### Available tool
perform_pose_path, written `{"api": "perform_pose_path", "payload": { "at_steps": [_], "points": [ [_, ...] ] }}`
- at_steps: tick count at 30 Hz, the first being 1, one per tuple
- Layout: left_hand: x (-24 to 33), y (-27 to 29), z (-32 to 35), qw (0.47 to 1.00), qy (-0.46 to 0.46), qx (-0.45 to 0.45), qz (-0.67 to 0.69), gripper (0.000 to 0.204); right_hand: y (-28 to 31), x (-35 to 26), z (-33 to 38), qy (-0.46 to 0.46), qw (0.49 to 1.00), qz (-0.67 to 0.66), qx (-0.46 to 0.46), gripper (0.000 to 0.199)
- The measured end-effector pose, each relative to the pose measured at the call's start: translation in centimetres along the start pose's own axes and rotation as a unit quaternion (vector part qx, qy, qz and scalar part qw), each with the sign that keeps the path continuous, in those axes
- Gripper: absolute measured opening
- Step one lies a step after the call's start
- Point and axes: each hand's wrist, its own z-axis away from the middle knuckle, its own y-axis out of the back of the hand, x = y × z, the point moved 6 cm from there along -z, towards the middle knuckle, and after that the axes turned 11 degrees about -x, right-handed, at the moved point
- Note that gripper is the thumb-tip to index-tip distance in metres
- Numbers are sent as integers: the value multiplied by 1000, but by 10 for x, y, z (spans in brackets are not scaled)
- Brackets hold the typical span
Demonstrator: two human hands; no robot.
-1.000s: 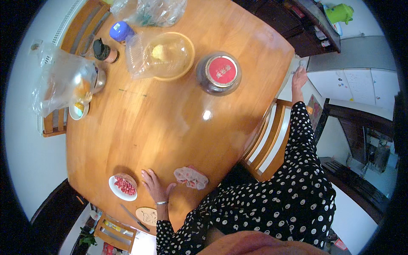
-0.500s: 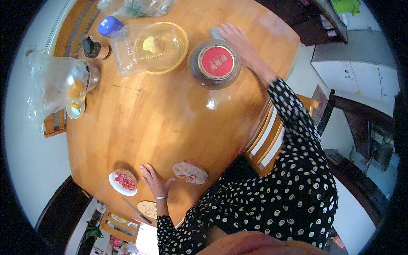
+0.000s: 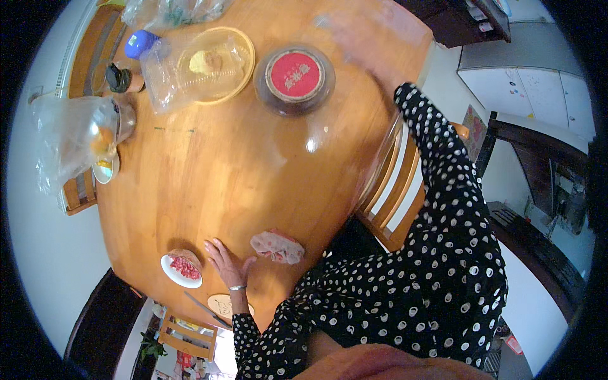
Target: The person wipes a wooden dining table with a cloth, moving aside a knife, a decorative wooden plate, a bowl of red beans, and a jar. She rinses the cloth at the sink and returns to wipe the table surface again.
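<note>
At one o'clock on the tabletop (image 3: 221, 171), my right hand (image 3: 362, 38) is showing too blurred for me to tell whether its fingers are gripping the pale, cloth-like patch (image 3: 322, 21) near their tips, whose long axis I am also failing to make out. Toward six o'clock my left hand (image 3: 229, 269) is resting flat, thumb apart from the fingers, while at its two o'clock a crumpled patterned cloth (image 3: 277, 247) is lying lengthwise from ten toward four. I am judging both light, limp and unbreakable, the crumpled one offering its bunched middle for pinching.
</note>
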Motion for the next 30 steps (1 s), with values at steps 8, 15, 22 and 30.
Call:
{"api": "perform_pose_path", "payload": {
  "at_steps": [8, 15, 22, 30],
  "points": [
    [-5, -6, 2, 1000, -14, 19, -4, 129, 30, 49, 76, -152, 955, 254, -25, 42],
    [-6, -8, 4, 999, -19, 31, -7, 124, -22, -133, 126, -124, 991, 31, -35, 57],
    [43, 75, -4, 980, -132, 143, 36, 86, -29, -193, 152, -61, 990, 4, -129, 52],
    [264, 193, -111, 877, -361, 285, 138, 94, -26, -152, 143, -127, 990, -32, -43, 47]
  ]
}}
